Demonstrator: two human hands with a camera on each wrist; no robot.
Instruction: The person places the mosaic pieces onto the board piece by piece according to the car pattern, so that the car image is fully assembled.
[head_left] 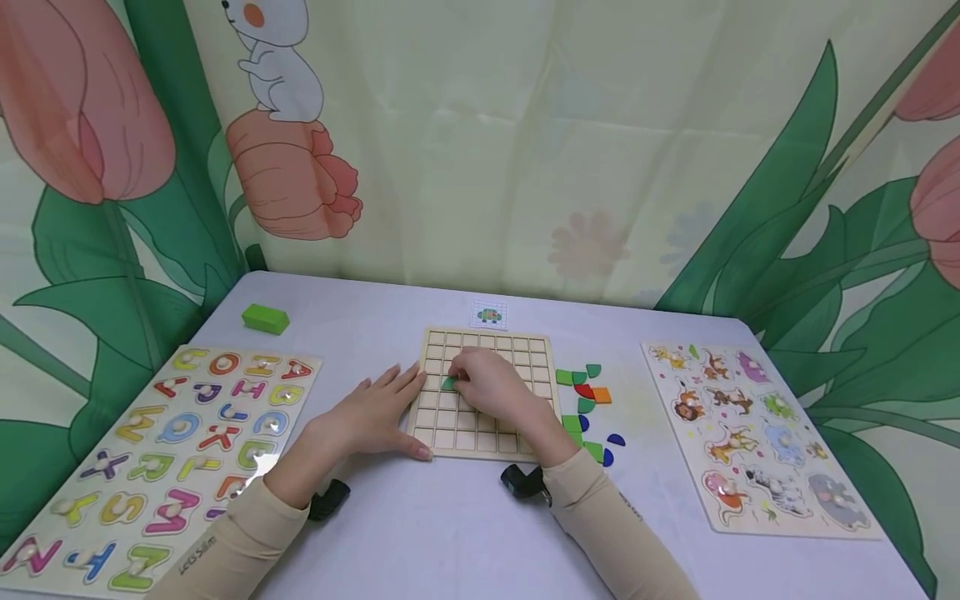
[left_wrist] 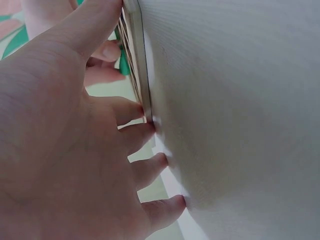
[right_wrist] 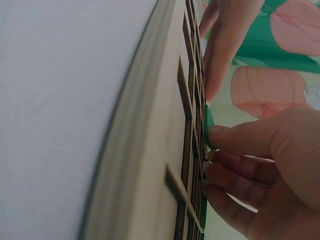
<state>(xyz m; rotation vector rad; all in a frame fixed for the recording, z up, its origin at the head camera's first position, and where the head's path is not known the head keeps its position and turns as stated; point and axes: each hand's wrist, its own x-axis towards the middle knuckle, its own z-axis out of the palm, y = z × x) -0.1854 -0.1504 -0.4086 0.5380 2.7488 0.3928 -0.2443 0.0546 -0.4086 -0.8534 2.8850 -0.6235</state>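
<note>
A wooden grid board [head_left: 468,442] lies on the table in front of the person. The left hand [head_left: 378,412] rests along the board's left edge, its fingers spread and fairly straight; in the left wrist view the fingertips [left_wrist: 159,159] touch the tablecloth and the board's side. Over the left-middle cells the right hand [head_left: 491,383] pinches a green quarter-round piece [head_left: 448,383] between thumb and fingers. That green piece [right_wrist: 209,126] stands at the board's surface in the right wrist view. The cells beneath the right hand are hidden in the head view.
Several loose green, blue, red and orange pieces [head_left: 585,406] lie right of the board. A small pattern card [head_left: 489,315] sits behind it. A letter puzzle [head_left: 180,458] is at left, an animal puzzle [head_left: 757,442] at right, and a green block [head_left: 266,319] at back left.
</note>
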